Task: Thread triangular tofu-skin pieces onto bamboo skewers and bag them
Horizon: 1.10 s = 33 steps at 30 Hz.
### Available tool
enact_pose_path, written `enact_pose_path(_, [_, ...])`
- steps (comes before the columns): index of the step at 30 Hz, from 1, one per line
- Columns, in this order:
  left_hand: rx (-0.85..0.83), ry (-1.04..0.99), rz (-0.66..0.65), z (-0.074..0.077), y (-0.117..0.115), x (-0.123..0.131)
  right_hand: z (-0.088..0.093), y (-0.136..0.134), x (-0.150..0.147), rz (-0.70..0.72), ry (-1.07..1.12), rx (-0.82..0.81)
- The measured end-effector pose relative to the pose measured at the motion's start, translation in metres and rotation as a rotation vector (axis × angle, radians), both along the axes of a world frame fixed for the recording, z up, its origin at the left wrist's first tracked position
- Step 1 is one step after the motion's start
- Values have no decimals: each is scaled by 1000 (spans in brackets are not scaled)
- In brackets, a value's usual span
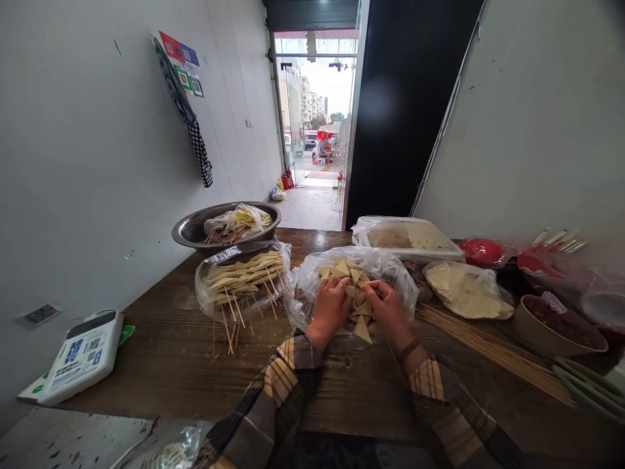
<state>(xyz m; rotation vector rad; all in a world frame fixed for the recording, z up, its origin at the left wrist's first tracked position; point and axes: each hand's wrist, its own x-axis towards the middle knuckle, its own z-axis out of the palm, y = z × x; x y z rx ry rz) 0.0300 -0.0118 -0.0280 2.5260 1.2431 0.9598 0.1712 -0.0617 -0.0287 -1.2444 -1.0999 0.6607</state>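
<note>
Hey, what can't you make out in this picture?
In the head view:
Whatever may be inside the left hand and right hand: hidden by the hands themselves.
Bag at bottom: cut off by the lower edge.
Fine print on the white device: too small.

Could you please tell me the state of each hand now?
Left hand: curled at the triangular pieces; grip cannot be told.
Right hand: curled at them; grip unclear.

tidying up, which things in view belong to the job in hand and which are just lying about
Likely the job:
tan triangular pieces at left hand and right hand
loose wooden skewers
bagged skewered pieces

Likely just lying about:
white QR-code box
checkered cloth
red fire extinguishers
</note>
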Motion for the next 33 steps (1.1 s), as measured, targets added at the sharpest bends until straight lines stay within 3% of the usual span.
enact_pose_path(9, [-138, -202, 8, 2, 1, -5, 5, -3, -1, 14, 58, -10])
enact_pose_path(12, [-347, -431, -7, 6, 2, -8, 9, -6, -3, 22, 55, -17])
enact_pose_path(17, [-843, -1033, -158, 13, 3, -17, 15, -16, -11, 128, -45, -39])
enact_pose_path(21, [-1028, -1252, -283, 20, 2, -22, 17, -22, -17, 200, -195, -57])
enact_pose_path(27, [-1159, -1332, -305, 26, 2, -28, 19, -26, -18, 176, -382, -35])
enact_pose_path(33, [-1190, -1368, -281, 30, 2, -31, 21, -29, -20, 209, -455, 11])
